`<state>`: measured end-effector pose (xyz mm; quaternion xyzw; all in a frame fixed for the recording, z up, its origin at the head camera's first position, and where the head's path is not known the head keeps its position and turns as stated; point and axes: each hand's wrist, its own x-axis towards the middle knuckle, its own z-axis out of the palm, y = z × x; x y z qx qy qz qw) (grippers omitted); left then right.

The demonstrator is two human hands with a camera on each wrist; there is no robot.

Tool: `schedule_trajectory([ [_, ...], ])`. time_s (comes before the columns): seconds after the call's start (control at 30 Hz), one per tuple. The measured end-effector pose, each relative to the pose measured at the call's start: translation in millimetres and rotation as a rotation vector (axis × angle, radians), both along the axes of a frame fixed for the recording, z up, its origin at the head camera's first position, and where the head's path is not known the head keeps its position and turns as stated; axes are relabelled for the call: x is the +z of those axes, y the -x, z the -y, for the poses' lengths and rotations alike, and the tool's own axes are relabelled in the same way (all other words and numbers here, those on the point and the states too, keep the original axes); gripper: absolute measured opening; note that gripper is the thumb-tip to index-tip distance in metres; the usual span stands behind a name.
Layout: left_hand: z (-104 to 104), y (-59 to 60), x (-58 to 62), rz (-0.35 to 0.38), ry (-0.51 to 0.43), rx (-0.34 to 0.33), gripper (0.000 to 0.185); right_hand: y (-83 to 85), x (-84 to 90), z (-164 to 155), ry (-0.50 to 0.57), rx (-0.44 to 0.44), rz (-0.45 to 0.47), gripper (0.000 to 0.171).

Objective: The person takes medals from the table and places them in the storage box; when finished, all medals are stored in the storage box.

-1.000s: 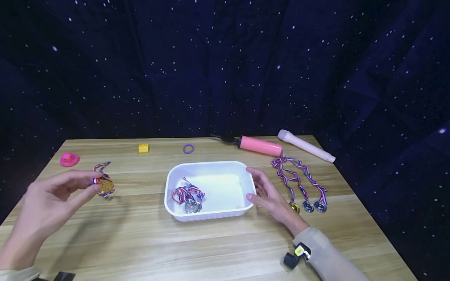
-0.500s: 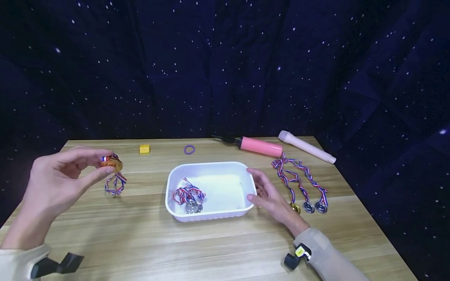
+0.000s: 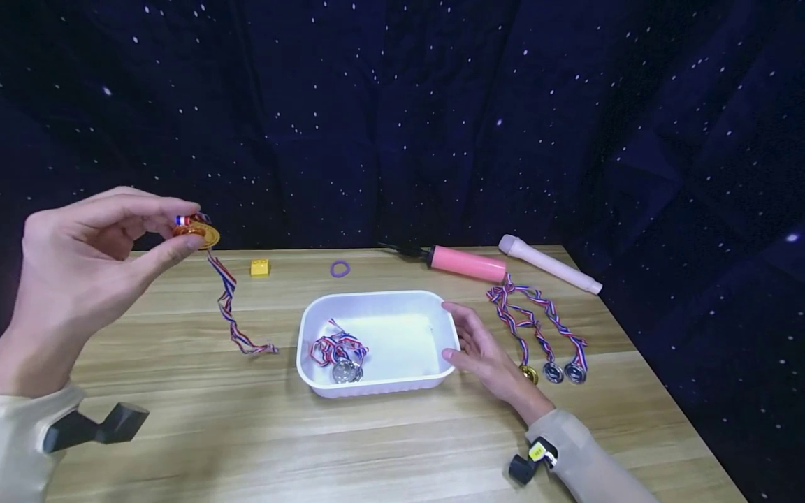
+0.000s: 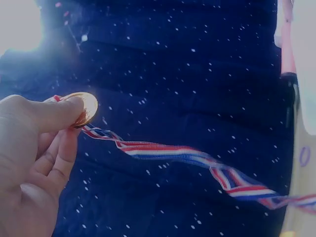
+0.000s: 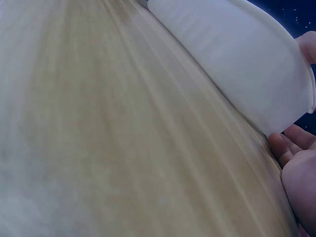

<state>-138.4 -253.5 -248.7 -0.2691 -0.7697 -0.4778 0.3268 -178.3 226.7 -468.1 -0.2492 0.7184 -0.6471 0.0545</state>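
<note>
My left hand [image 3: 94, 258] pinches a gold medal [image 3: 206, 235] between thumb and fingers, raised above the table's left side. Its red, white and blue ribbon [image 3: 226, 300] dangles toward the tabletop; the left wrist view shows the medal [image 4: 88, 108] edge-tilted at the fingertips. At the right end of a white plastic tub [image 3: 383, 383], my right hand [image 3: 481, 349] grips the wall, thumb and index finger at the rim. Silver medals [image 3: 344, 371] with bunched ribbons lie in the tub's left part. In the right wrist view only some fingers [image 5: 280, 148] show against the tub.
Right of the tub lie a gold medal [image 3: 530, 374] and two silver medals [image 3: 575, 372] with ribbons stretched out. Along the back are a yellow block [image 3: 260, 267], a purple ring [image 3: 339, 269], a pink hand pump [image 3: 468, 263] and a pale pink toy microphone [image 3: 550, 263].
My left hand has risen with the gold medal, lifting it off the table area, and its ribbon has unfurled downward. The right hand and tub have stayed in place.
</note>
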Motion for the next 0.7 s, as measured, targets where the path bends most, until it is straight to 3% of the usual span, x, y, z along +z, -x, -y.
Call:
schedule_trajectory([
  [0.2, -15.4, 2.9, 13.5, -0.022, -0.259, -0.229, 0.040, -0.4, -0.4, 0.0, 0.003, -0.001, -0.003, 0.079],
  [0.33, -23.6, 4.9, 28.5, -0.072, -0.308, -0.233, 0.039, 0.1, 0.2, -0.1, -0.005, -0.004, 0.000, 0.079],
  [0.5, -36.6, 9.1, 47.4, -0.143, -0.393, -0.309, 0.039, 0.5, -0.7, 0.1, -0.011, -0.007, 0.000, 0.079],
  [0.7, -53.8, 10.6, 58.4, -0.161, -0.358, -0.306, 0.038, 0.7, -1.6, 2.1, 0.026, 0.007, 0.004, 0.080],
])
